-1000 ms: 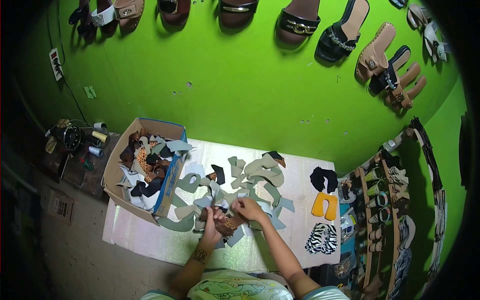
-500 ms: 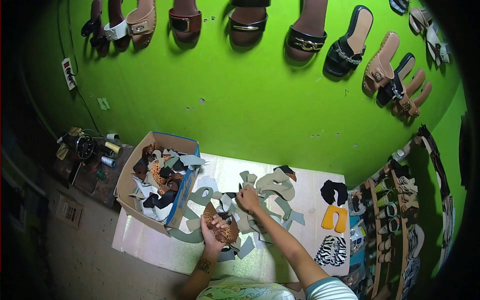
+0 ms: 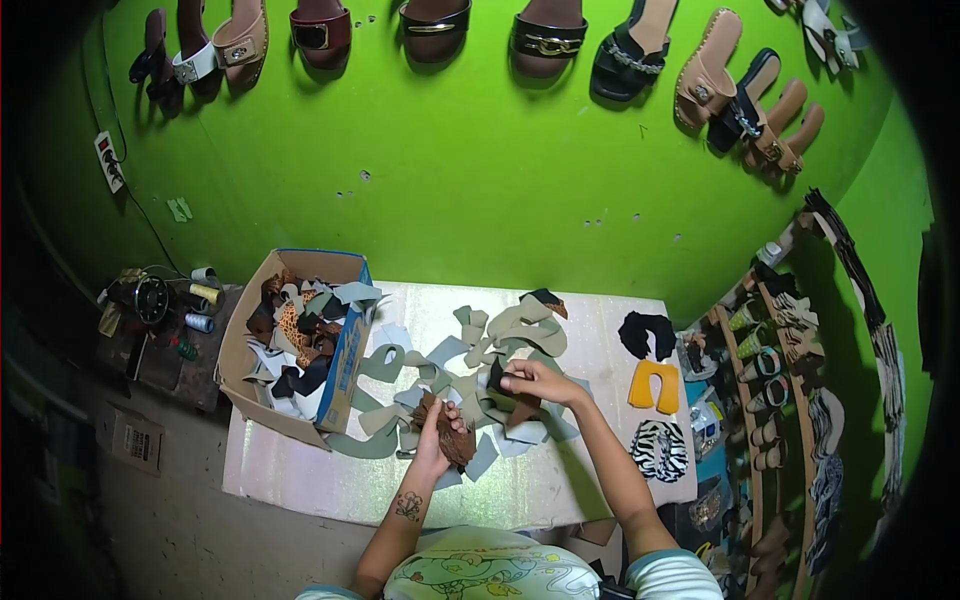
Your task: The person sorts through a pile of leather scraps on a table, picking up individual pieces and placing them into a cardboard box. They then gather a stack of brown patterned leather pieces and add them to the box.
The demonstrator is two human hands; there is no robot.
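Note:
My left hand (image 3: 434, 447) is closed round a bunch of brown leather scraps (image 3: 461, 448) above the near side of the white table (image 3: 540, 495). To its right, my right hand (image 3: 538, 382) pinches a dark scrap (image 3: 497, 377) that looks black, with a brown piece (image 3: 523, 409) hanging below the fingers. Under and around both hands lies a loose pile of grey-green scraps (image 3: 520, 335), some curved, some angular. A black and leopard-print scrap (image 3: 546, 302) rests at the pile's far edge.
On the left stands an open cardboard box (image 3: 345, 378) full of mixed scraps. Black (image 3: 646, 335), yellow (image 3: 654, 386) and zebra-print (image 3: 659, 450) cut pieces lie along the right edge. A shelf rack (image 3: 765, 400) is beyond. Sandals (image 3: 548, 40) hang on the green wall; a sewing machine (image 3: 150, 300) stands far left.
My right hand has come up from the pile toward me, now holding a dark scrap. My left hand has turned, keeping the brown scraps. The camera view has shifted.

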